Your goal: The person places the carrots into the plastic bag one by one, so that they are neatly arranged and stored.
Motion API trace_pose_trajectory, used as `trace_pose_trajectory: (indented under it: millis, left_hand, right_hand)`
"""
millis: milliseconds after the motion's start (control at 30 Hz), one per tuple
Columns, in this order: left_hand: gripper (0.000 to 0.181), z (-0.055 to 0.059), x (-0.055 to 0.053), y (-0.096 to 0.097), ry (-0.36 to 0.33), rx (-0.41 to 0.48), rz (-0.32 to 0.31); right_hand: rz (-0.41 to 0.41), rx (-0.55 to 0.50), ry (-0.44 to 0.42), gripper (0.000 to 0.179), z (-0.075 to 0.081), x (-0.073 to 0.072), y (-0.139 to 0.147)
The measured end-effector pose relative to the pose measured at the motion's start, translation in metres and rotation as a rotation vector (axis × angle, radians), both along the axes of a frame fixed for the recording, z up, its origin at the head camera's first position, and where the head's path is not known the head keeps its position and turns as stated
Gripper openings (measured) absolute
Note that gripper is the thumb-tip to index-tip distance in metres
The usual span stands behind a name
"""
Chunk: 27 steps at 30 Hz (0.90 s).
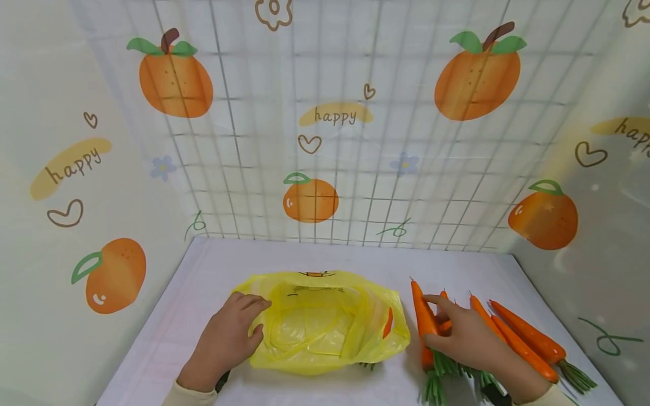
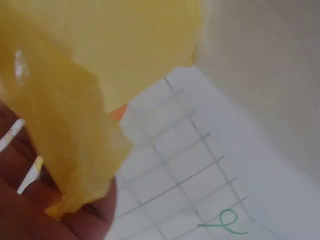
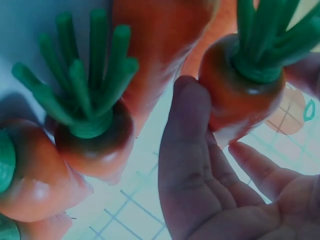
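Observation:
A yellow plastic bag (image 1: 315,361) lies on the table with its wide mouth spread toward me. My left hand (image 1: 231,335) holds the bag's left edge; in the left wrist view, thin yellow film (image 2: 75,135) crosses the fingers (image 2: 95,215) and hides part of them. To the bag's right, my right hand (image 1: 467,338) grips an orange carrot (image 1: 418,304) between thumb and fingers. The carrot's green stalks point toward me. Up close in the right wrist view, the gripped carrot (image 3: 240,100) sits between the thumb and fingers.
Several more carrots (image 1: 533,332) with green stalks lie at the right, beneath and beyond my right forearm. Green stalk tips (image 1: 368,365) show at the bag's lower edge. A white wire grid stands behind a printed curtain (image 1: 335,152) at the table's back.

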<state>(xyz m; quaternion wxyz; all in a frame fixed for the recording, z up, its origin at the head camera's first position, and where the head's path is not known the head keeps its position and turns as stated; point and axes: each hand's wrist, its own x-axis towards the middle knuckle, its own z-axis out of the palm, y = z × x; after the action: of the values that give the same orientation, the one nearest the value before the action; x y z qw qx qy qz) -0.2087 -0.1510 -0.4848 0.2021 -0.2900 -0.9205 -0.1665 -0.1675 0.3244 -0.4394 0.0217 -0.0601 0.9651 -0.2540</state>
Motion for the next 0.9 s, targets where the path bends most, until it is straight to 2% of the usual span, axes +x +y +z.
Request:
trace_pose_trajectory:
  millis: [100,267,367,433,533,633,767,900]
  left_hand:
    - [0.041,-0.002,-0.003,-0.001,0.047,0.010,-0.041]
    - [0.036,-0.003,-0.005,-0.003,0.186,0.045,-0.097]
    - [0.041,-0.004,-0.007,-0.005,0.231,0.083,-0.091]
    - [0.049,-0.004,-0.009,-0.007,0.233,0.108,-0.040]
    - [0.070,-0.007,-0.011,-0.011,0.177,0.175,0.052]
    - [0.089,-0.012,-0.013,-0.014,0.087,0.241,0.130]
    - [0.095,-0.016,-0.016,-0.017,-0.051,0.301,0.142]
    - [0.092,-0.020,-0.019,-0.019,-0.166,0.378,0.094]
  right_hand:
    - [-0.008,-0.022,-0.008,0.068,0.001,0.001,0.001]
    - [-0.021,-0.056,-0.025,0.068,0.003,0.002,0.000]
    - [-0.013,-0.054,-0.011,0.068,0.004,0.003,0.000]
    - [-0.004,-0.051,0.001,0.068,0.004,0.004,0.000]
    - [0.009,-0.055,0.014,0.067,0.004,0.004,0.001]
    - [0.008,-0.071,0.003,0.068,0.005,0.003,0.001]
    - [-0.004,-0.074,-0.017,0.070,0.008,0.003,0.000]
    - [-0.004,-0.080,-0.026,0.070,0.010,0.003,0.000]
